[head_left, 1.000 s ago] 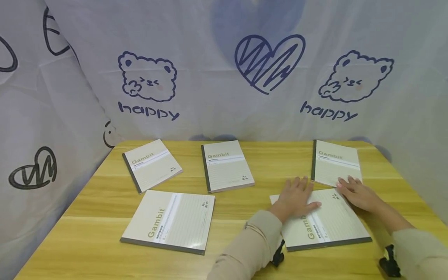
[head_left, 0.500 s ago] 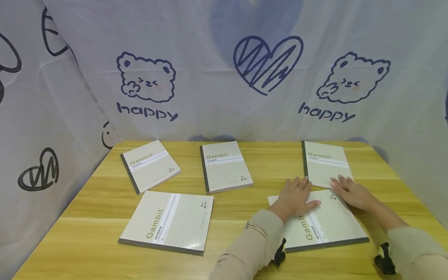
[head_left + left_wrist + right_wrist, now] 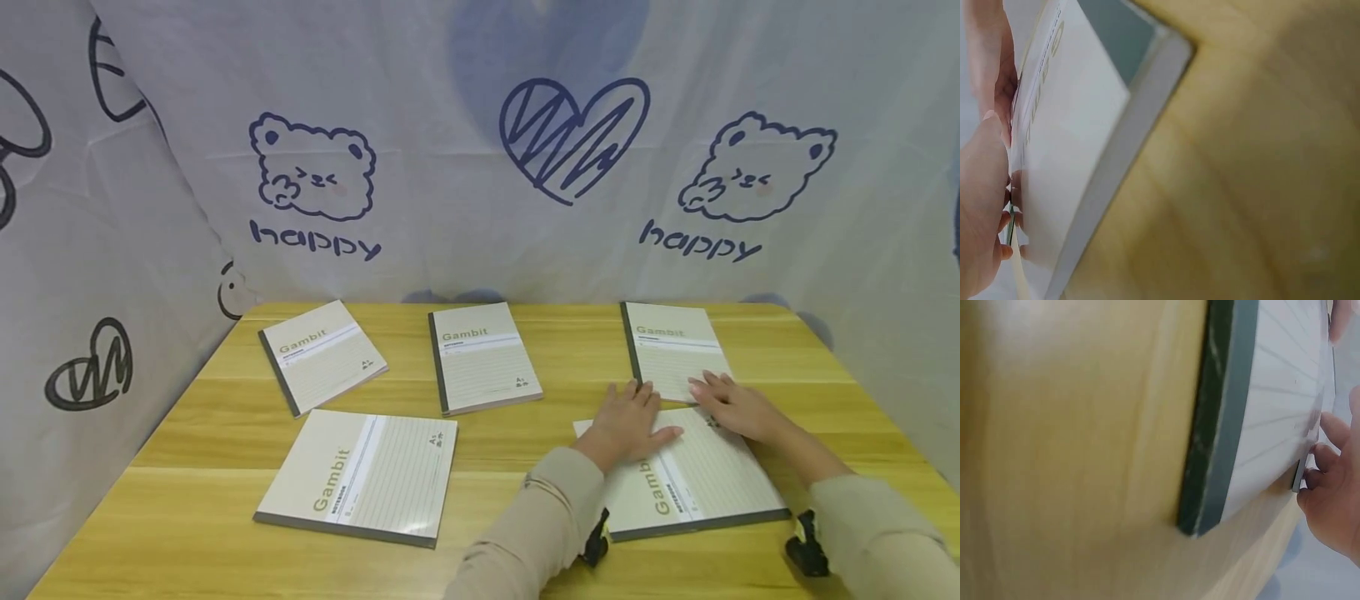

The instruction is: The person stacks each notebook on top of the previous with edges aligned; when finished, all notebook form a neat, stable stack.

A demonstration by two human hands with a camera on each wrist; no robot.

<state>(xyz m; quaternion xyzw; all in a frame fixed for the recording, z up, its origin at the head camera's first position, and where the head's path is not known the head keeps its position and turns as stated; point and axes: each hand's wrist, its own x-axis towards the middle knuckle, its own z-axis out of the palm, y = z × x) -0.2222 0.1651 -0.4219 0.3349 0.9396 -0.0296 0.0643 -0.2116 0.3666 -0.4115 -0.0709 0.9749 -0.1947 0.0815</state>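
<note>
My left hand (image 3: pixel 624 427) lies over the far left part of the front right notebook (image 3: pixel 720 475), fingers stretched forward. Its fingertips reach the near left corner of the back right notebook (image 3: pixel 671 354). On that notebook's near right corner rest the fingertips of my right hand (image 3: pixel 741 410), fingers slightly bent. Both notebooks have pale covers marked "Gambit" and dark spines. The left wrist view shows the front notebook's cover (image 3: pixel 1066 144) close up, beside the left hand (image 3: pixel 982 206). In the right wrist view, its dark spine (image 3: pixel 1216 425) crosses the middle, with the right hand (image 3: pixel 1335 500) at the edge.
Three more "Gambit" notebooks lie flat on the wooden table (image 3: pixel 187 500): one back left (image 3: pixel 322 358), one back middle (image 3: pixel 483 358), one front left (image 3: pixel 360 475). Behind the table hangs a white printed cloth (image 3: pixel 450 192). Dark wrist devices (image 3: pixel 807 546) sit under the sleeves.
The back right notebook has slid left along the table, and my right hand has moved left with it. My left hand has shifted only slightly. The other notebooks stay in place.
</note>
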